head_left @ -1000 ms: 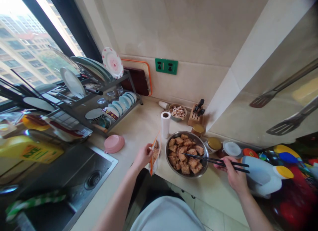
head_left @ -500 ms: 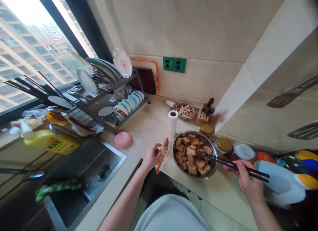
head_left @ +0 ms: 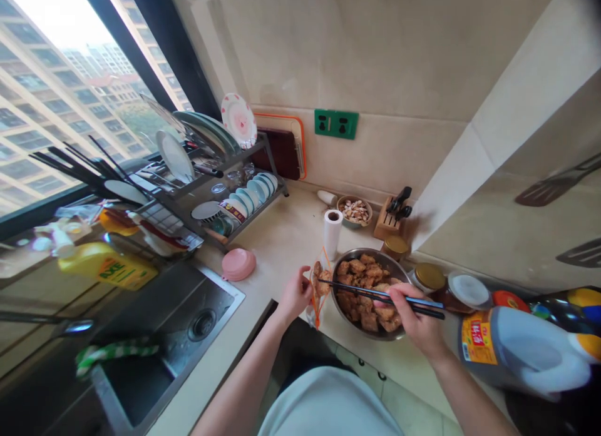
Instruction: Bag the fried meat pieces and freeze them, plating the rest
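My left hand [head_left: 298,293] is closed on the edge of a clear zip bag [head_left: 315,311] with an orange rim, held upright beside the bowl. Brown pieces of food show inside the bag. Black chopsticks [head_left: 370,293] are gripped in my right hand [head_left: 416,317], which hangs over the right side of the bowl. Their tips are at the bag's mouth, at a browned chunk [head_left: 324,282]; whether they still pinch it I cannot tell. The steel bowl [head_left: 339,317] holds many browned, coated chunks [head_left: 369,317], partly hidden by the chopsticks and my right hand.
Behind the bag stands a white roll [head_left: 332,236]. A small bowl of pale pieces [head_left: 354,212], a knife block [head_left: 390,217] and jars [head_left: 429,277] line the wall. A large jug [head_left: 526,348] stands at right. Left are a pink container [head_left: 238,264], dish rack [head_left: 239,226] and sink [head_left: 188,354].
My right hand has moved left, carrying the chopsticks and a chunk from above the bowl to the bag's mouth. The bag looks wider open. The whole view has shifted slightly.
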The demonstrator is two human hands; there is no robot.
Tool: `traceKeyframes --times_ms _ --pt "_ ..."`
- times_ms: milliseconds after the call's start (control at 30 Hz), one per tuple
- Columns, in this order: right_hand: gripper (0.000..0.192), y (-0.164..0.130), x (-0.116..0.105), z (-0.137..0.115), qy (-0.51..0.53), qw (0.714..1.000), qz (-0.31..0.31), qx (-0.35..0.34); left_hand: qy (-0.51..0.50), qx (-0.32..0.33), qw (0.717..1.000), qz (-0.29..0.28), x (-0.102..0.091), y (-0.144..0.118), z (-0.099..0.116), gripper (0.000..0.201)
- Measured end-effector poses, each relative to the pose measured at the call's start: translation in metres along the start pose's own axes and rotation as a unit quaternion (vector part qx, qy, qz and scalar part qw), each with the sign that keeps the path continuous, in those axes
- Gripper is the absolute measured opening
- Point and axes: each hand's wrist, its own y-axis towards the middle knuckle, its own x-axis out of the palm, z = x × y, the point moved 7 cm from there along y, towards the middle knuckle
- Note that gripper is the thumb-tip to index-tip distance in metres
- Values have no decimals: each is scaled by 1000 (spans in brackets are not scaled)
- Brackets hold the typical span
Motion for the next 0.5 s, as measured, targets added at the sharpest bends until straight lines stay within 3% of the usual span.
traceKeyframes --times_ms 133,200,300,400,500 --pt "25 10 35 -31 -113 983 -98 -108 54 44 997 -26 9 -4 12 43" --pt "26 14 59 -29 -115 977 -133 -123 55 50 997 -36 14 -4 12 42" --pt "30 17 80 -14 -98 979 -134 -114 23 45 998 -38 18 -2 7 40" --pt "28 11 63 -4 -83 988 -91 -89 -9 28 999 -40 17 0 0 40" --pt "22 -8 4 3 -17 1000 5 -10 -18 14 999 -42 15 1 -3 42"
